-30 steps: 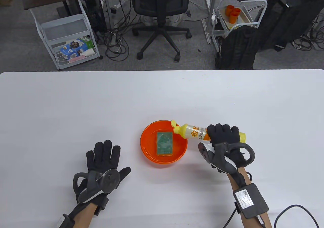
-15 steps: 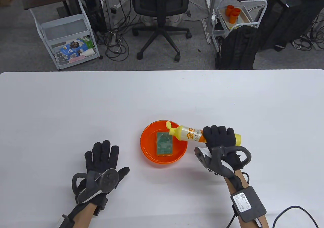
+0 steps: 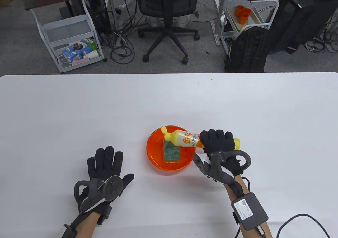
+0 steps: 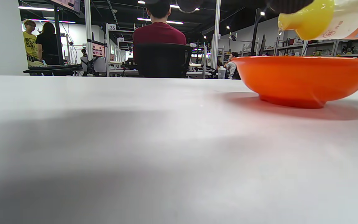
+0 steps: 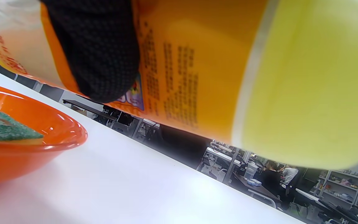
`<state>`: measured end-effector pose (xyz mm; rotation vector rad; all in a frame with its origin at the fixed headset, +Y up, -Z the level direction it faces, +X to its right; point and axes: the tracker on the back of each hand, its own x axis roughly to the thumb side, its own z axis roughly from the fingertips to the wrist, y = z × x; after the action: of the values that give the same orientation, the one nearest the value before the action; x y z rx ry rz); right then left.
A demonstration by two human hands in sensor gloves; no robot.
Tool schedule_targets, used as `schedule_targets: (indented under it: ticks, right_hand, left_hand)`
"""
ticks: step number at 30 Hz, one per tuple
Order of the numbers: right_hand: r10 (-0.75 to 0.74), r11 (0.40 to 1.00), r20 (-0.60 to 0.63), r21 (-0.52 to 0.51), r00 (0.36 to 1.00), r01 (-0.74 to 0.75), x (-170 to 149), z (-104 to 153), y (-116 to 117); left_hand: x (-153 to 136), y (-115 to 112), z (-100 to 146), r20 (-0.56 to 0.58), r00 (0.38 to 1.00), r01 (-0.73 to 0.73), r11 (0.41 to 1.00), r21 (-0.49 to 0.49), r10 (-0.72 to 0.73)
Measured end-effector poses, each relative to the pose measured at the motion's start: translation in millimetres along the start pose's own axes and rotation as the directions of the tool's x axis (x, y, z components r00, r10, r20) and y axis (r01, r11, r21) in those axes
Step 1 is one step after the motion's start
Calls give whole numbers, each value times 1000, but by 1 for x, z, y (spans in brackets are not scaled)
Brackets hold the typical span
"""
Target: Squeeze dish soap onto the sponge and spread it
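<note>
The right fingers (image 3: 215, 137) were curled over the top of the bottle (image 3: 184, 139), and in the right wrist view one gloved finger (image 5: 98, 53) pressed against its orange label. The right hand (image 3: 219, 147) thus grasped the bottle near its base, holding it almost level above the counter (image 3: 169, 100), with the neck tipped slightly down toward the left. The yellow flip cap (image 3: 164, 129) stood open over the far-left part of the bowl's rim. In the left wrist view the bottle's yellow shoulder (image 4: 309, 18) hung clear above the bowl (image 4: 303, 79), not touching it.

The sponge (image 3: 171, 152), green face up with a yellow layer below, lay flat in the bowl (image 3: 155, 158); its far end was hidden beneath the bottle's neck. The orange bowl rested on the counter, somewhat nearer the near edge than the far edge and about midway between the side edges. In the right wrist view the sponge (image 5: 5, 127) rose just above the bowl's rim (image 5: 73, 137).

The left fingers (image 3: 105, 158) were released and spread, grasping nothing; the left hand (image 3: 105, 174) lay palm down on the counter, well apart from the bowl and toward the near-left.
</note>
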<state>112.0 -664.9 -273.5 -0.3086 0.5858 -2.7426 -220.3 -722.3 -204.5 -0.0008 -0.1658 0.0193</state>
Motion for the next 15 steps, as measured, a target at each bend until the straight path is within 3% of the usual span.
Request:
schedule_targets:
  ticks: [15]
  right_hand:
    - [26, 1000, 0, 5, 1000, -26, 0, 1, -4]
  left_hand:
    - [0, 0, 0, 0, 1000, -2, 1000, 5, 2]
